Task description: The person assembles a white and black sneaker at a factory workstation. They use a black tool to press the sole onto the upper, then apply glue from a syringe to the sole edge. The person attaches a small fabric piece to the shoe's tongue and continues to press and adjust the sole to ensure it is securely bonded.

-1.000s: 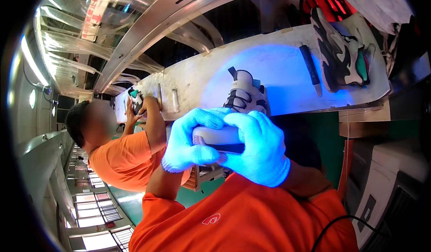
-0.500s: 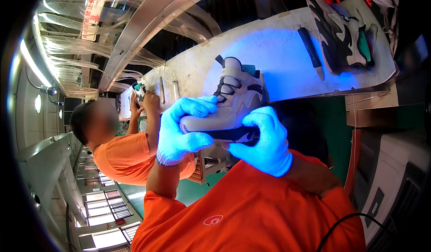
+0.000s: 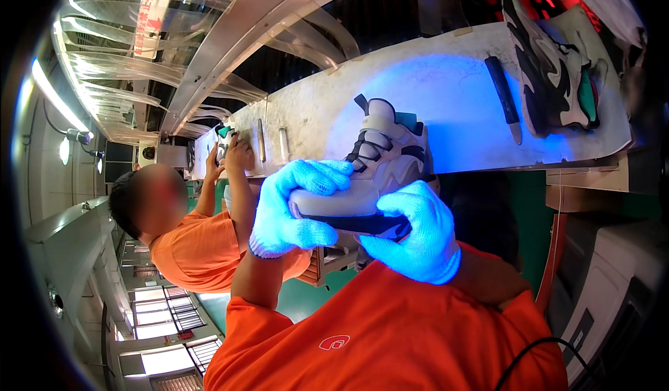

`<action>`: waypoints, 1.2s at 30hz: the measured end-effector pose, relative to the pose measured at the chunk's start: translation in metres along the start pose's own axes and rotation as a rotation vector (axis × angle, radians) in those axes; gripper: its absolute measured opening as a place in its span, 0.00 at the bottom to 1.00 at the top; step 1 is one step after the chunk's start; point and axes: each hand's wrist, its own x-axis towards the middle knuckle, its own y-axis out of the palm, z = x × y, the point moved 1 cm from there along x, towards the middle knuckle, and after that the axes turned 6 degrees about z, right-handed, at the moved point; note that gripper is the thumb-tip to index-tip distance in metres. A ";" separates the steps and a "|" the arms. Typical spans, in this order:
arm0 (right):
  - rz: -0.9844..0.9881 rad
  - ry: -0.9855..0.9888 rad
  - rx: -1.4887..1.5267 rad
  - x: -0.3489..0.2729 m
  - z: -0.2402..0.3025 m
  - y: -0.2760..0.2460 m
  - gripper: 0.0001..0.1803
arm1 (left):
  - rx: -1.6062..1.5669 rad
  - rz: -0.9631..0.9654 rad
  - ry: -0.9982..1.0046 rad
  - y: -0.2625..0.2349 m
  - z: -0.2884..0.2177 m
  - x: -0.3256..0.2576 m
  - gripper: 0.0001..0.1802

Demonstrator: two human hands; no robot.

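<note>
The left fingers and right fingers hide parts of the shoe; a co-worker's face is blurred; the view's lower edge cuts off the orange shirt and black cable.

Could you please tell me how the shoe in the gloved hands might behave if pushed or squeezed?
The held shoe would probably resist bending, given its chunky sole. Its laced upper may give slightly, as it seems built from separate panels. It seems unlikely to roll, being long rather than round.

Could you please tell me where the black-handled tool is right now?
In the head view, the black-handled tool lies toward the right of the bench, just left of the black-and-grey shoe.
</note>
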 end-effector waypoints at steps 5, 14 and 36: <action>0.004 0.017 -0.023 0.005 -0.001 0.002 0.34 | -0.015 0.035 0.022 -0.006 0.003 0.004 0.38; 0.020 -0.014 -0.086 0.008 -0.003 0.002 0.35 | -0.018 -0.015 -0.072 -0.006 -0.005 0.008 0.36; 0.023 -0.099 -0.174 0.015 -0.015 0.007 0.40 | -0.041 0.038 -0.005 -0.016 0.006 0.007 0.31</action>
